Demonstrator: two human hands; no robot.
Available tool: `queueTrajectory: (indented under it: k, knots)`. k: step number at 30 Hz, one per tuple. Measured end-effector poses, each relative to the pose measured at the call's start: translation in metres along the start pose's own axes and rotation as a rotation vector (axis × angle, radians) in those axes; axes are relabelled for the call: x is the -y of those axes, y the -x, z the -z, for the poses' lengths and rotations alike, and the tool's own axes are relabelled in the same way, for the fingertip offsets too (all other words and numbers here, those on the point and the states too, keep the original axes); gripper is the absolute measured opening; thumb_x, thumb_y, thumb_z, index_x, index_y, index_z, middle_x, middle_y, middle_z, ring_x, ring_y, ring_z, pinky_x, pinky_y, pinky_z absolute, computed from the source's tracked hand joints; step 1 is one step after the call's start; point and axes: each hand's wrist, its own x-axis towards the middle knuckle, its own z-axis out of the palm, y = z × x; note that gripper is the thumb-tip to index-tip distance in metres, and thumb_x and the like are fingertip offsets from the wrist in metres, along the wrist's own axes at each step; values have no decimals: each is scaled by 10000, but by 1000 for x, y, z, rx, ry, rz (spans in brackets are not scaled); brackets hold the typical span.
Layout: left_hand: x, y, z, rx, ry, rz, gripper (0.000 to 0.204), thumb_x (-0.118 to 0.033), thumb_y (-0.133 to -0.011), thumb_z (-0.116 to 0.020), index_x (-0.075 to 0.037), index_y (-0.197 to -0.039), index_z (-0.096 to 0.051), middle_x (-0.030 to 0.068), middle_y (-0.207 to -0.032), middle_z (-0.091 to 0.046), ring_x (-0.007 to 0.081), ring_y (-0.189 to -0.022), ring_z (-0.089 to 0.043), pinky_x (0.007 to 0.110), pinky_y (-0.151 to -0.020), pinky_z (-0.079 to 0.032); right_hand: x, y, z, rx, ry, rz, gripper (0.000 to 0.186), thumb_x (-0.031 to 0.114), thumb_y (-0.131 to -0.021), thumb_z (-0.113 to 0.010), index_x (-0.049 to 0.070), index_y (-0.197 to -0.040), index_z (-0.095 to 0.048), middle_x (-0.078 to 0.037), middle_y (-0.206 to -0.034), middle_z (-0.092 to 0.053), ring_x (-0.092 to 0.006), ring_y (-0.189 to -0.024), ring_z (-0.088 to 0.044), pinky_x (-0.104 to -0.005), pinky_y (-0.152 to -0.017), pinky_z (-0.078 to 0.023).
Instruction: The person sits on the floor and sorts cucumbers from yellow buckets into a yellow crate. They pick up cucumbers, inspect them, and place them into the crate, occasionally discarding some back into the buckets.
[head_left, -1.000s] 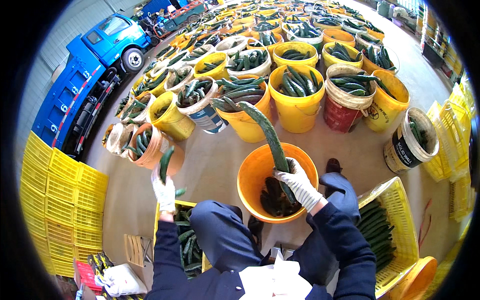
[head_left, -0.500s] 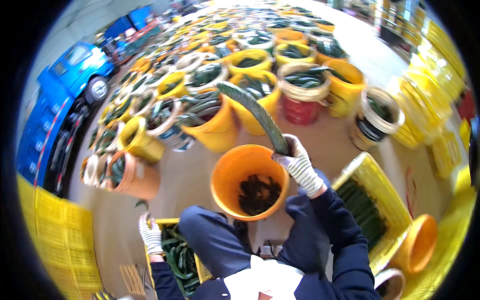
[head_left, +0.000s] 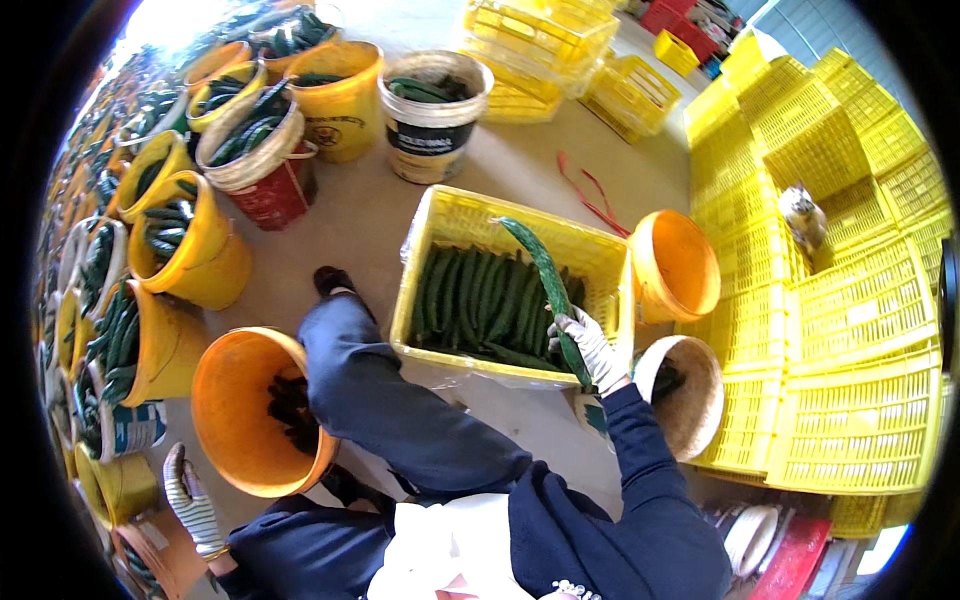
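My right hand (head_left: 592,350), in a striped glove, grips a long, curved green cucumber (head_left: 541,262) near its lower end. The cucumber is held over the right part of a yellow plastic crate (head_left: 520,208). Inside lie dark green cucumbers (head_left: 470,300) side by side, with at least one across the near side. My left hand (head_left: 194,505), gloved too, is held out at the lower left with its fingers stretched and nothing in them. Closest to it is an orange bucket (head_left: 225,420) with dark scraps (head_left: 292,410) inside, standing by my legs.
Buckets of cucumbers crowd the left, among them a yellow bucket (head_left: 215,265). Right of the crate stand an orange bucket (head_left: 677,265) and a whitish bucket (head_left: 700,400). Stacked yellow crates (head_left: 850,330) form a wall at right, where a cat (head_left: 803,215) sits. A red strap (head_left: 590,190) lies on the floor.
My view and body have turned right. The cucumber in my right hand has gone from above the orange bucket to over the yellow crate. My left hand has left the smaller crate beside it.
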Motion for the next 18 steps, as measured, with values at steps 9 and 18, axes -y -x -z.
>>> queueTrajectory:
  k: [9,18]
  knots:
    - [20,-19,-23,108,140,198,289,-79,-965,-432,8,-1225,-524,110,-1220,-566,201,-1113,-530,316,-989,-394,-62,41,77,-320,-271,-63,329,177,-878,-607,42,-1157,-497,-73,-786,-574,-154,-624,-584,-282,-588,-534]
    - [38,-15,-21,156,81,228,286,-90,-963,-442,7,-1215,-538,111,-1203,-580,208,-1101,-536,317,-984,-398,-55,39,75,-264,-531,-156,510,399,-891,-592,30,-1228,-494,-61,-762,-589,-159,-596,-588,-290,-580,-537]
